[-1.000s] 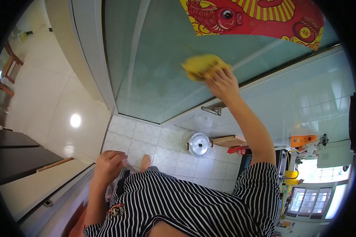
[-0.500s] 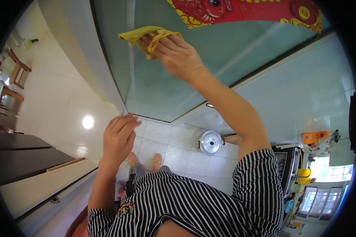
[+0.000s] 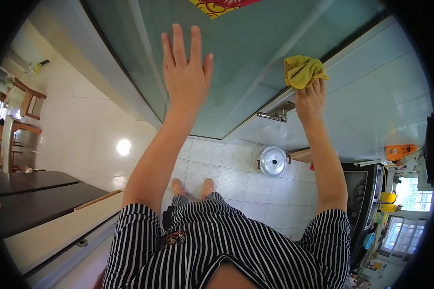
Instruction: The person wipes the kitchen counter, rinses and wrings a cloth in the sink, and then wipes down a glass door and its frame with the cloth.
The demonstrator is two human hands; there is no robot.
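My left hand (image 3: 185, 79) is spread out at the frosted glass door panel (image 3: 236, 91), its fingers stretched apart with nothing in them. Whether the palm presses on the glass cannot be made out. Farther right, my right hand (image 3: 310, 103) grips a yellow cloth (image 3: 303, 71) at the edge of the door's frame, above the metal door handle (image 3: 277, 114). The cloth is bunched, and its folds cover my right fingertips. Part of a red and yellow paper decoration (image 3: 222, 6) shows on the glass at the top.
A lidded silver pot (image 3: 273, 162) stands low on the right, near the tiled floor (image 3: 236, 168). Dark-topped cabinets (image 3: 33, 188) are at left, with wooden chairs (image 3: 31, 98) beyond. A black stove (image 3: 364, 192) and an orange item (image 3: 400, 152) are at right.
My right hand has carried the yellow cloth from the glass rightward to the door frame. My left hand has risen from beside the door's lower corner to the glass and spread its fingers.
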